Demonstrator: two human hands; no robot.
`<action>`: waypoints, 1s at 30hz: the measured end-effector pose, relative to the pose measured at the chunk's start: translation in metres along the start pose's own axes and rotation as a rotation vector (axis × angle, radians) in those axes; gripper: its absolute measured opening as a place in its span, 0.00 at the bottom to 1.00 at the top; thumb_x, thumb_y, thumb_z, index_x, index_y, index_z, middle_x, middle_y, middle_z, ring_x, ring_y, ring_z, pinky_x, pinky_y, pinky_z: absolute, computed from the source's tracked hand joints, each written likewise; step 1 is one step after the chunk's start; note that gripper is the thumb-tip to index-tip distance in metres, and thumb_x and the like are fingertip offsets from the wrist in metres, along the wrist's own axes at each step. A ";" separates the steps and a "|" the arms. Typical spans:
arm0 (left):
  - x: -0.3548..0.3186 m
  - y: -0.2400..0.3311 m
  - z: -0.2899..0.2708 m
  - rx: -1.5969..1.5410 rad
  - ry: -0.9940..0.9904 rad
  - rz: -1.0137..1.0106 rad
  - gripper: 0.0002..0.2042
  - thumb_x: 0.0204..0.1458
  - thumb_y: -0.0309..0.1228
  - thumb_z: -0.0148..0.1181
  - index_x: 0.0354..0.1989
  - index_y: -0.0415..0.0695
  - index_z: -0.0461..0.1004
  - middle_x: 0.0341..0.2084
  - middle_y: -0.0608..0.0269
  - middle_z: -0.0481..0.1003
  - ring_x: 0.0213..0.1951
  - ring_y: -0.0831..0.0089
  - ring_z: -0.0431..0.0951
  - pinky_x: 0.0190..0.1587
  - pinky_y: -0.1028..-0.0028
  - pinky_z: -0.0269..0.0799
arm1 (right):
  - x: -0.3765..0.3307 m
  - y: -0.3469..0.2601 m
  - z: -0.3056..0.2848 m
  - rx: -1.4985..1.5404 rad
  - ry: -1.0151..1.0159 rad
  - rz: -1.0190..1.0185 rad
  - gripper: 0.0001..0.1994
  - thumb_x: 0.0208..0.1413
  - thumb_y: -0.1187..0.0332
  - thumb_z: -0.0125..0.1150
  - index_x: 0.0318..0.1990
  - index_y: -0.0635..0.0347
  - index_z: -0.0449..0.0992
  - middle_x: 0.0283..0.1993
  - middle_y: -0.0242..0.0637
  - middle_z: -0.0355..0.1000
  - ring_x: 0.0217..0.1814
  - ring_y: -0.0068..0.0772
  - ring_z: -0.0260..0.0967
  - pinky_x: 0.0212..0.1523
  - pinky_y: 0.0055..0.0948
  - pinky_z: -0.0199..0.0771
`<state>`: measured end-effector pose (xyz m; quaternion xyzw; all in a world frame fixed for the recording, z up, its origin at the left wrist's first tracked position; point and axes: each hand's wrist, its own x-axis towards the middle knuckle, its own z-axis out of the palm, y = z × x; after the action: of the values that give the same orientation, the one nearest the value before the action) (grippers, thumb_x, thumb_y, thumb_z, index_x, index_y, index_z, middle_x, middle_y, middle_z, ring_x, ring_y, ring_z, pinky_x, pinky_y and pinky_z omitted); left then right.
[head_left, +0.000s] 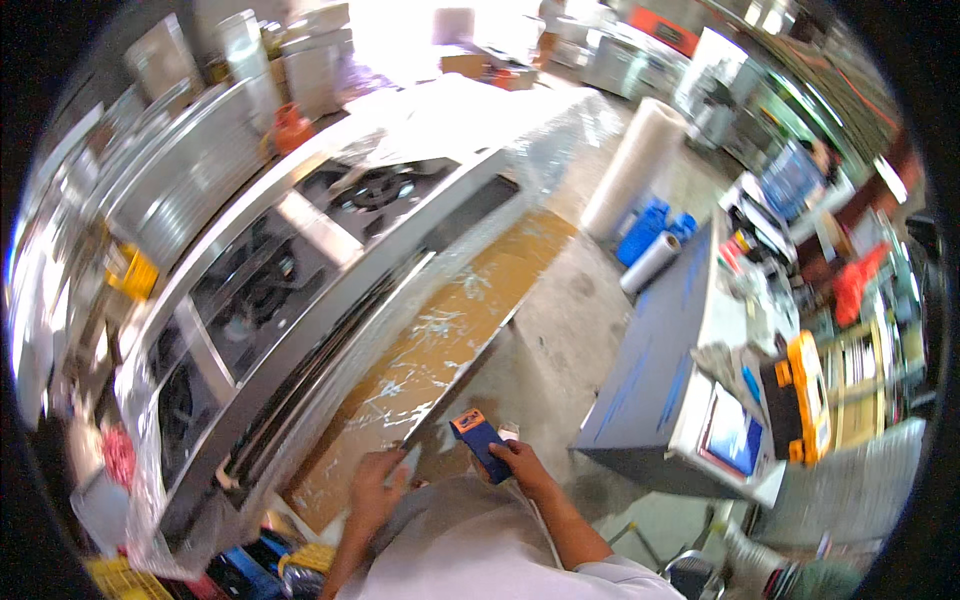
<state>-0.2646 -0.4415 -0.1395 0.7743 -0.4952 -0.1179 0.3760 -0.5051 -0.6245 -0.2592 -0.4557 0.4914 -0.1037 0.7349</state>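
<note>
- At the left, a long steel stove [320, 228] is partly covered in clear plastic wrap; its front edge is slanted from near left to far right.
- The left hand [372, 492] is held low beside the near end of a brown board [430, 335]; its fingers are bent, but whether anything is pinched by them cannot be told.
- The board is laid alongside the stove, its right edge bordered by floor.
- Right of the left hand, a blue-and-orange packet [482, 447] is held in front of the body, tilted.
- Its near right side is clamped by the fingers of the right hand [522, 468], the forearm being angled in from near right.
- Farther right, a strip of concrete floor [565, 335] is left between board and grey desk [650, 370].
</note>
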 end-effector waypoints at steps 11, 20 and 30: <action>0.126 0.025 0.059 -0.046 -0.207 0.013 0.10 0.60 0.30 0.57 0.31 0.36 0.79 0.22 0.53 0.78 0.27 0.62 0.79 0.32 0.65 0.72 | -0.102 -0.041 -0.085 -0.251 0.363 -0.220 0.27 0.58 0.55 0.67 0.56 0.70 0.73 0.48 0.46 0.78 0.49 0.33 0.76 0.52 0.34 0.74; 0.213 0.107 0.186 -0.142 -0.535 -0.011 0.12 0.60 0.33 0.59 0.34 0.34 0.79 0.22 0.53 0.78 0.26 0.68 0.78 0.31 0.69 0.71 | -0.087 -0.076 -0.192 -0.023 0.773 -0.335 0.29 0.56 0.51 0.67 0.56 0.65 0.74 0.49 0.54 0.78 0.51 0.46 0.78 0.53 0.38 0.75; 0.269 0.175 0.314 -0.140 -0.940 0.111 0.13 0.57 0.35 0.62 0.42 0.38 0.82 0.34 0.50 0.82 0.36 0.62 0.83 0.42 0.68 0.77 | -0.038 -0.169 -0.478 -0.554 1.382 -0.315 0.20 0.54 0.57 0.70 0.40 0.64 0.71 0.37 0.53 0.75 0.38 0.58 0.75 0.37 0.49 0.74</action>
<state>-0.4277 -0.8570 -0.1825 0.5821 -0.6432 -0.4681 0.1681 -0.8645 -0.9685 -0.1533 -0.5199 0.7769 -0.3420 0.0953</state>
